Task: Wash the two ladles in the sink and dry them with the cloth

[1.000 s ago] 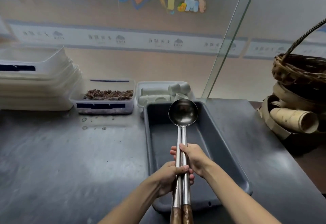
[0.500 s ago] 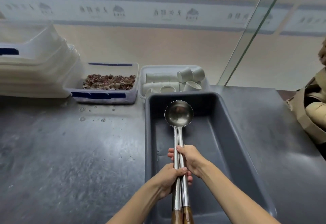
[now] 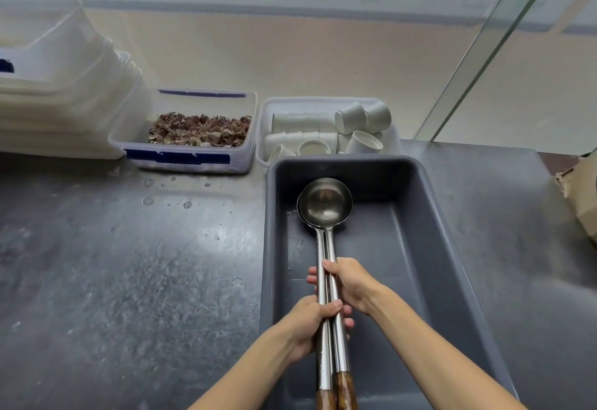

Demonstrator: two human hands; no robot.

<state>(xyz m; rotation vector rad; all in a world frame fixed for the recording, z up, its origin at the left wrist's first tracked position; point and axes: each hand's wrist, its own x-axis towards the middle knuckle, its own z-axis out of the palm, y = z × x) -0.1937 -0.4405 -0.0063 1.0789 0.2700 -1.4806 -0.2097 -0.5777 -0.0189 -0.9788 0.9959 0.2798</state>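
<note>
Both hands hold the two ladles as one bundle: the left hand has its grip curled tight round the paired steel shafts, thumb laid across the top, and the right hand wraps the same shafts just ahead of it, fingertips showing on the far left side. The two grips sit nearly touching along the shafts. Behind the left grip the shafts pass into brown wooden handles that run off the lower edge of view. Ahead of the right grip the two bowls lie nested one on the other, open side up, low inside the grey tub, toward its far end; whether they touch the tub floor cannot be told. The tub stands lengthwise on the dark worktop, and both forearms reach over its near end. Beyond the bowls, just past the tub's far rim, a white bin of small white cups stands against the wall. Ahead and left of the grips a clear box of brown husks stands beside a stack of white containers. Water drops lie on the worktop in front of that box. Right of the grips a glass pane rises at a slant, and a cardboard box shows at the far right edge.
</note>
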